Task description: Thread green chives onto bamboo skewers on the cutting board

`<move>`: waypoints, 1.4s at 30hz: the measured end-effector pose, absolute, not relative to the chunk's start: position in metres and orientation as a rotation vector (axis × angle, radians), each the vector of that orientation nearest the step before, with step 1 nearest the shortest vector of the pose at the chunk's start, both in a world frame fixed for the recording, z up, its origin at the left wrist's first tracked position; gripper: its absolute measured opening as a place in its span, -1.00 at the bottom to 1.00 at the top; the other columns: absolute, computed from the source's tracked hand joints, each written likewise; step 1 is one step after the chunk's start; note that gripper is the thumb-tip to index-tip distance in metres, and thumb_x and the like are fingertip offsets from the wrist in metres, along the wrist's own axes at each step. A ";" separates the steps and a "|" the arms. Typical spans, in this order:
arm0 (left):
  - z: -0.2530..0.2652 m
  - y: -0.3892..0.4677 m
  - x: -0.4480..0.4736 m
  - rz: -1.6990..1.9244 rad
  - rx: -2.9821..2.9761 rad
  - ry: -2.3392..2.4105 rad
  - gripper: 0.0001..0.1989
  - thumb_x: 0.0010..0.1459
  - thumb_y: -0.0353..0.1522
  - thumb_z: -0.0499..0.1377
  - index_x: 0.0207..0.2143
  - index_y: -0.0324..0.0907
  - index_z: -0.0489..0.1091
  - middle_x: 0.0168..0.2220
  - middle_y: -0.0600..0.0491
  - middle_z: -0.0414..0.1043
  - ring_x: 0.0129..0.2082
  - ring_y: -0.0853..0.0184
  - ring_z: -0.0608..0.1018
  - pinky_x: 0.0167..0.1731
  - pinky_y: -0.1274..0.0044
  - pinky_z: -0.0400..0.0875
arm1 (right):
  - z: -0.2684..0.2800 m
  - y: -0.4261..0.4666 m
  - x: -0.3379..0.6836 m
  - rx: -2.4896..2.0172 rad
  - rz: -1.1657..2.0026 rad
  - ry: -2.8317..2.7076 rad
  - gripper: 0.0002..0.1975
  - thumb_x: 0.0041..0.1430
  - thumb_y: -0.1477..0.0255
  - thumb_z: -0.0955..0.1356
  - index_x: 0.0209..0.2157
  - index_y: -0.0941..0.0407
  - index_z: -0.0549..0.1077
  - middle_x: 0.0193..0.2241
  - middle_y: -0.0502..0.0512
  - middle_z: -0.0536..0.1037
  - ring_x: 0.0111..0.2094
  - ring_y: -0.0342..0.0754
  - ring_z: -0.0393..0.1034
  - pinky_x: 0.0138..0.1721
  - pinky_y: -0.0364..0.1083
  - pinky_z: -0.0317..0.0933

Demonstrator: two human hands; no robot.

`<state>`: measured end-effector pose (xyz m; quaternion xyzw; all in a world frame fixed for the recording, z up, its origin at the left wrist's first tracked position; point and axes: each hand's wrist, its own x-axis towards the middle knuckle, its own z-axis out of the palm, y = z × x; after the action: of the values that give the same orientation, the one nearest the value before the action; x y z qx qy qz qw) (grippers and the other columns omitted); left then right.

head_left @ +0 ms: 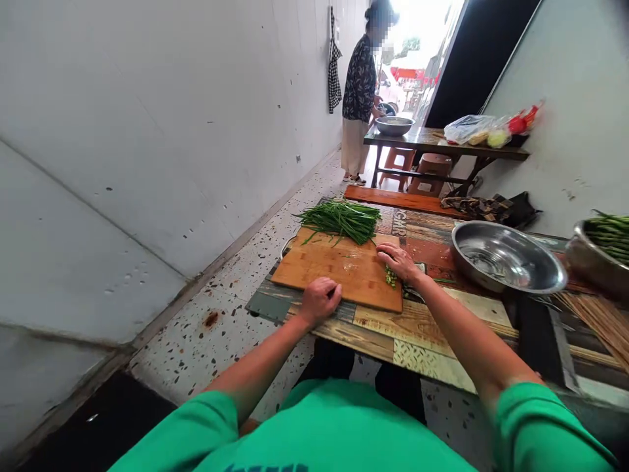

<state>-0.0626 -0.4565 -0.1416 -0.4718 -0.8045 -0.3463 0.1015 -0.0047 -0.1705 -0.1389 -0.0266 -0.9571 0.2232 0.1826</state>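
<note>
A wooden cutting board [324, 265] lies on the patchwork-patterned table in front of me. A heap of long green chives or similar stalks [344, 219] is spread over its far edge. My left hand [320, 300] rests curled in a fist at the board's near edge, and no object shows in it. At the board's right edge my right hand [399, 262] lies with its fingers stretched out to the left. Small chopped green pieces [390, 276] sit right beside and below that palm. What is under the fingers is hidden.
To the right stand a steel basin [508, 255] and a metal pot [597, 259] of green stalks, near thin wooden sticks [594, 324]. Beyond, an orange bench [393, 196] runs before another table [427, 136] with a bowl [394, 126] and bags. A person [358, 85] stands there.
</note>
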 end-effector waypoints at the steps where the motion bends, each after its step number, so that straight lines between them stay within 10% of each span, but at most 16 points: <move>1: -0.142 -0.456 -0.063 -1.019 -1.391 -2.375 -0.64 0.22 -0.32 -0.05 -0.65 -0.16 0.14 -0.61 0.07 0.23 -0.52 0.40 0.30 -0.40 0.53 0.16 | -0.138 -0.175 -0.002 -0.104 0.615 -2.701 -0.61 0.29 0.23 0.17 -0.05 0.11 0.47 0.00 0.18 0.47 0.04 0.02 0.34 0.10 0.04 0.20; 26: -0.148 -0.455 -0.065 -1.059 -1.281 -2.335 -0.65 0.20 -0.31 -0.04 -0.65 -0.16 0.16 -0.60 0.06 0.29 -0.50 0.39 0.35 -0.39 0.54 0.18 | -0.151 -0.217 0.014 -0.255 0.365 -2.572 -0.69 0.26 0.31 0.30 -0.02 0.16 0.38 -0.04 0.15 0.43 -0.09 -0.03 0.39 -0.08 0.07 0.33; 42: -0.146 -0.461 -0.065 -1.100 -1.341 -2.324 -0.64 0.24 -0.30 -0.04 -0.63 -0.16 0.17 -0.60 0.08 0.27 -0.53 0.41 0.32 -0.43 0.54 0.17 | -0.150 -0.227 0.018 -0.393 0.399 -2.469 -0.90 0.22 0.48 0.27 -0.35 0.17 0.40 -0.31 0.09 0.43 -0.20 -0.03 0.29 -0.12 0.00 0.18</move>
<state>-0.0653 -0.4607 -0.1458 -0.4590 -0.7956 -0.3765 0.1206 0.0181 -0.2266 -0.1497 -0.1481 -0.9302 0.1503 0.3003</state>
